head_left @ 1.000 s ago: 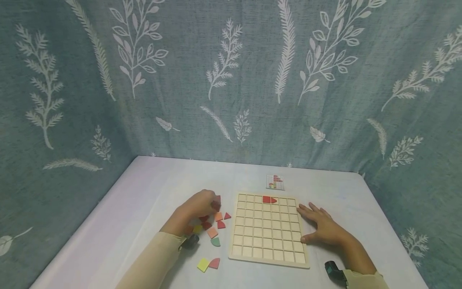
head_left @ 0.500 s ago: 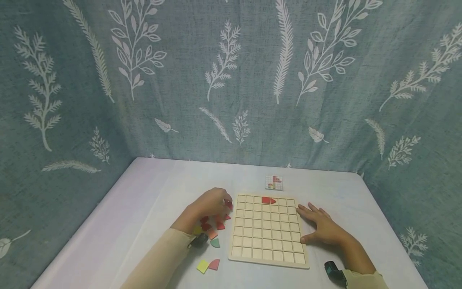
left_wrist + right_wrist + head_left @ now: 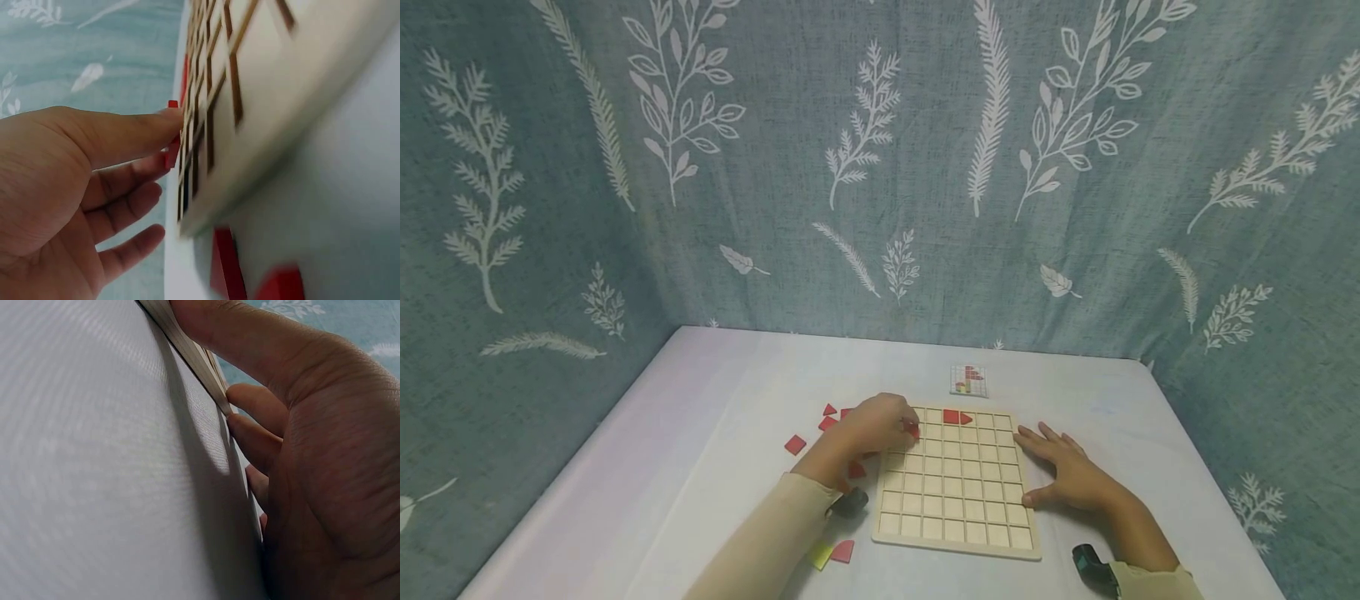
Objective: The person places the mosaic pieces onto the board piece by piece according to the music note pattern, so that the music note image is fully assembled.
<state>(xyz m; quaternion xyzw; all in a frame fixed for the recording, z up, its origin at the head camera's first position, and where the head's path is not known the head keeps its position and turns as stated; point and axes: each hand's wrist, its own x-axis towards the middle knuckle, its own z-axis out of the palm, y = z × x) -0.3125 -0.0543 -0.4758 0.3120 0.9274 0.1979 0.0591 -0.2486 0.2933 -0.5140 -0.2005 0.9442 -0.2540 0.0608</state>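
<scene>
My left hand [image 3: 880, 421] is over the far left corner of the wooden grid board [image 3: 955, 483]. Between its thumb and forefinger it pinches a small red tile [image 3: 170, 159], held on edge close to the grid; the other fingers spread loosely. In the board's far row sit a red square tile [image 3: 951, 417] and, touching it on the right, a red triangle tile [image 3: 966, 418]. My right hand [image 3: 1067, 471] lies along the board's right side, fingers extended and apart. In the right wrist view its thumb and fingertips touch the board's edge [image 3: 194, 359].
Left of the board lie loose tiles, among them a red square [image 3: 795, 445] and a red triangle [image 3: 830, 409]; my left arm hides others. Nearer are a yellow tile [image 3: 820, 556] and a pink quarter-circle [image 3: 842, 551]. Behind the board lies a printed pattern card [image 3: 968, 380].
My left hand has moved right, from the loose tiles to over the board's far left corner, carrying the red tile. The right hand stays at the board's edge.
</scene>
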